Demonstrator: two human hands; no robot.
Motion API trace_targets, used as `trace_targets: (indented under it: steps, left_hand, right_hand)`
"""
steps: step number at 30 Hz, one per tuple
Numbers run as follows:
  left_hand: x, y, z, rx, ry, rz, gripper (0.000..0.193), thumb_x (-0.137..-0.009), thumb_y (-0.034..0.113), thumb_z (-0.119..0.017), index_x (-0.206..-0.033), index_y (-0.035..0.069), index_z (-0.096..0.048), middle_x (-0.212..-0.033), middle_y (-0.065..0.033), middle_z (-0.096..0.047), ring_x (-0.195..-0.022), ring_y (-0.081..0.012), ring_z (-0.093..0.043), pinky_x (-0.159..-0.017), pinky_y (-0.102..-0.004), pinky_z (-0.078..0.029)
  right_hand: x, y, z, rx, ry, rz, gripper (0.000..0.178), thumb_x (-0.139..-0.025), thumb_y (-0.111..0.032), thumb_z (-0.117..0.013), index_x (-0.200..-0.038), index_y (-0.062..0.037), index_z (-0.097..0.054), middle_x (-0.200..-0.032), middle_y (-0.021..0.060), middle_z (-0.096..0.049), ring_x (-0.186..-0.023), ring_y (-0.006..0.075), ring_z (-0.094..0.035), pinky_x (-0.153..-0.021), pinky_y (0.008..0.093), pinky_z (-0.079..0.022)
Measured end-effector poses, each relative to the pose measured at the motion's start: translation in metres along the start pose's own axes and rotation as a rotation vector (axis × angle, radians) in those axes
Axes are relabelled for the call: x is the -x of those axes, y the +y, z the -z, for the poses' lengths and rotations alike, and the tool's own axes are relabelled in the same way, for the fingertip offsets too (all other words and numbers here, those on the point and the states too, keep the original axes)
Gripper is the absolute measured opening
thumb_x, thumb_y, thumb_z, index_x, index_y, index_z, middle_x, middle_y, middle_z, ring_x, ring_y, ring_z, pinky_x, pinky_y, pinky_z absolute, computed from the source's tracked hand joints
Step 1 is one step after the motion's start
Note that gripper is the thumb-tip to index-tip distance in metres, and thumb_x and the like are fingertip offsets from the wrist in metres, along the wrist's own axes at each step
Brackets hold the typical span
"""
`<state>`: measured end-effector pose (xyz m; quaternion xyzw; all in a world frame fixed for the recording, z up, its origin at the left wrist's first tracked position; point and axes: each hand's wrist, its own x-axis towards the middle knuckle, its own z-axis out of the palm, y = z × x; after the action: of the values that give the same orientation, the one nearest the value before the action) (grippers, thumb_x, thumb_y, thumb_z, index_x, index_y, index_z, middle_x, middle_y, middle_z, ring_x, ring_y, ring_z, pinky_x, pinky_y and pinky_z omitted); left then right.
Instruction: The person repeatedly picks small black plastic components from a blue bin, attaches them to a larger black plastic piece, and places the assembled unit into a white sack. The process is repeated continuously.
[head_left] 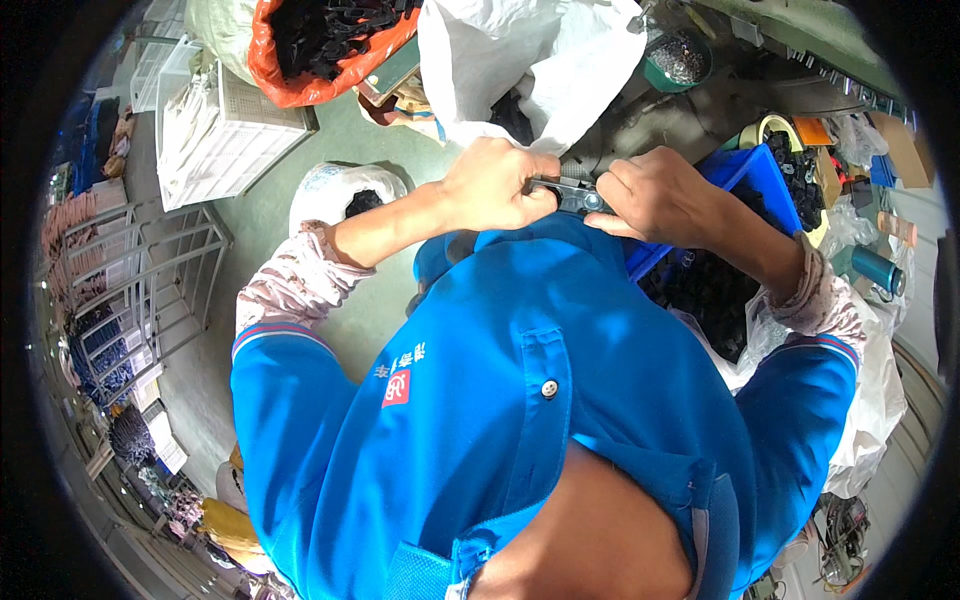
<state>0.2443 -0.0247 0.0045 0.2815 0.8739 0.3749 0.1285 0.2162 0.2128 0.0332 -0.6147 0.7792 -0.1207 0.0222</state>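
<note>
In front of my torso, my left hand [498,184] and my right hand [652,198] meet over a small greyish metal piece [578,196] with rounded silver details. The fingers of my left hand are curled, with thumb and forefinger pinching the piece's left end, where something dark shows. My right hand is closed on its right end, thumb below and fingers folded above. Fingers cover both ends, so its exact kind cannot be made out. Just beyond the hands stands an open white woven sack [465,75] with dark items inside.
A blue bin [782,185] with black parts stands at the right. An orange bag [268,60] of black pieces is at the far left, near a white crate [235,150]. A smaller white bag [325,190] sits on the floor. A green bowl [665,80] holds small metal parts.
</note>
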Motion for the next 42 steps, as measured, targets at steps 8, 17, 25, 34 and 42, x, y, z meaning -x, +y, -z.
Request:
trace_targets:
  steps: [8, 17, 25, 34, 42]
  left_hand:
    - [-0.014, -0.022, 0.013, -0.345, 0.445, -0.140, 0.016, -0.058, 0.019, -0.055, -0.070, 0.008, -0.058, -0.052, -0.0113, -0.052, -0.046, -0.0326, -0.052, -0.047, -0.0402, -0.043]
    - [-0.017, -0.007, -0.002, -0.266, 0.546, -0.178, 0.015, -0.058, 0.015, -0.054, -0.070, 0.007, -0.057, -0.057, -0.0105, -0.055, -0.047, -0.0309, -0.052, -0.048, -0.0373, -0.043]
    - [-0.016, -0.006, -0.007, -0.152, 0.667, -0.300, 0.017, -0.057, 0.020, -0.059, -0.069, 0.009, -0.057, -0.054, -0.0062, -0.049, -0.047, -0.0264, -0.049, -0.047, -0.0349, -0.038]
    - [-0.008, -0.007, 0.012, -0.545, 0.611, -0.331, 0.018, -0.056, 0.023, -0.060, -0.072, 0.015, -0.058, -0.055, -0.0026, -0.038, -0.046, -0.0209, -0.045, -0.048, -0.0344, -0.034]
    - [-0.009, -0.015, 0.001, -0.386, 0.646, -0.285, 0.018, -0.058, 0.022, -0.060, -0.073, 0.012, -0.060, -0.055, -0.0046, -0.046, -0.048, -0.0250, -0.047, -0.050, -0.0351, -0.037]
  right_hand:
    - [-0.007, 0.007, -0.002, -0.719, 0.198, -0.639, 0.035, -0.087, -0.037, -0.062, -0.089, -0.0018, -0.059, -0.070, 0.0093, -0.060, -0.059, 0.0178, -0.060, -0.049, 0.0278, -0.046]
    - [-0.027, -0.025, -0.031, -1.458, 0.739, -0.949, 0.051, -0.099, -0.040, -0.039, -0.057, -0.0102, -0.042, -0.048, -0.0031, -0.039, -0.038, 0.0049, -0.033, -0.037, 0.0204, -0.025]
    - [-0.031, -0.045, -0.034, -1.372, 0.877, -0.895, 0.048, -0.100, -0.033, -0.038, -0.057, -0.0119, -0.037, -0.050, -0.0052, -0.035, -0.040, 0.0034, -0.029, -0.038, 0.0208, -0.024]
    - [-0.029, -0.027, -0.039, -0.844, 0.704, -0.935, 0.046, -0.096, -0.034, -0.048, -0.068, 0.0020, -0.055, -0.052, 0.0022, -0.045, -0.052, 0.0076, -0.040, -0.047, 0.0294, -0.033]
    - [-0.030, -0.028, -0.053, -1.378, 0.816, -0.938, 0.050, -0.098, -0.036, -0.043, -0.057, -0.0075, -0.043, -0.047, -0.0032, -0.037, -0.042, 0.0055, -0.034, -0.040, 0.0248, -0.025]
